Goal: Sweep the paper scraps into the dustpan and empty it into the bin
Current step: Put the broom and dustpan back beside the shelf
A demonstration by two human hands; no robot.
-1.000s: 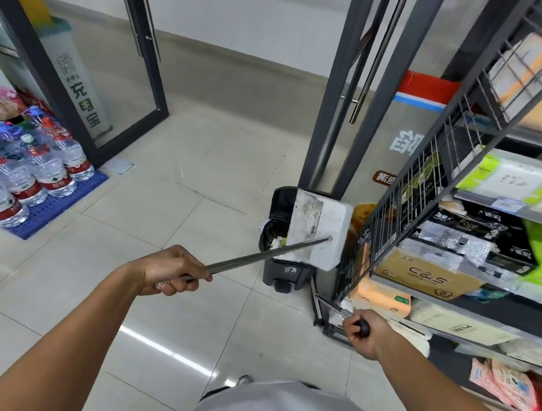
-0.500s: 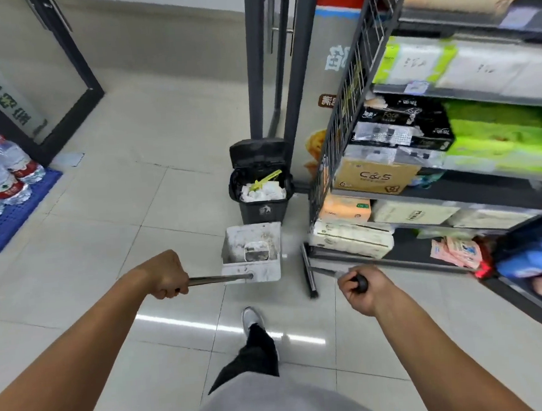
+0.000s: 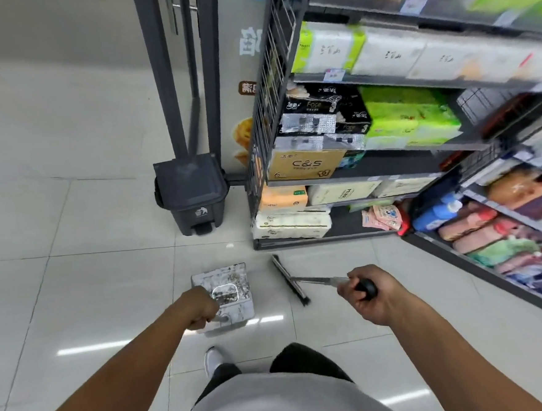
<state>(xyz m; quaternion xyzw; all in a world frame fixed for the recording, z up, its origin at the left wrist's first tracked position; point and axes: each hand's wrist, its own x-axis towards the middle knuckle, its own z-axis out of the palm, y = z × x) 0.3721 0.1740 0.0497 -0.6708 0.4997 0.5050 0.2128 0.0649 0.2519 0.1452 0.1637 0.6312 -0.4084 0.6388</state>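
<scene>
Left hand (image 3: 199, 309) closed around the metal handle of the dustpan (image 3: 227, 292), fingers (image 3: 197, 322) wrapped tight. Right hand (image 3: 370, 296) closed likewise on the black grip of the broom (image 3: 290, 279), handle running from the fist leftward to the bristle head.

Dustpan low over the tiled floor (image 3: 76, 283), just ahead of the left fist, whether touching the tiles or just above cannot be told. Tray looks free of paper scraps, only grime and speckles inside; no scraps visible on the floor nearby either. Long axis from handle to open mouth runs away from the body, mouth pointing toward the bin (image 3: 189, 195).

Bin directly beyond the dustpan, against the door frame (image 3: 171, 84) and just beside the end of the shelf rack (image 3: 268, 141), lid down, foot pedal facing the person. Left hand clearly the nearer one to it.

Broom head to the right of the dustpan, apart from it, long axis angled along the floor from far-left to near-right, roughly parallel to the dustpan's side.

Judged from the bare tray and shut lid: emptying probably complete, tools likely ready for setting down.
</scene>
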